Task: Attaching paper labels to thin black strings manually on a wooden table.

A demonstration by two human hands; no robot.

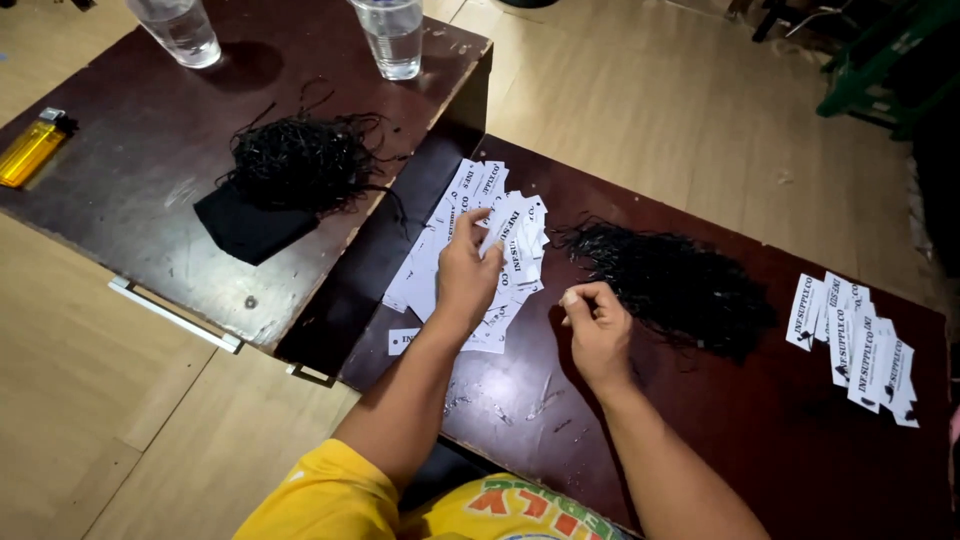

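Single view, head-worn camera, looking steeply down and forward over wearer's own forearms. Close range: left hand (pixel 468 275) and right hand (pixel 597 330) sit mid-frame. Dark brown scratched wooden tabletop (pixel 700 420) runs diagonally lower centre to right edge; second dark tabletop (pixel 130 190) upper left. Pale wooden floor (pixel 650 100) fills far top. No second view to overlap.

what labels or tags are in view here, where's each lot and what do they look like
Pile of tags: mid-table under the left hand; white rectangular cards, black print.
Held tag: in the left fingers; the same white card.
Finished tags: right end of the table, overlapping row; white, black print.
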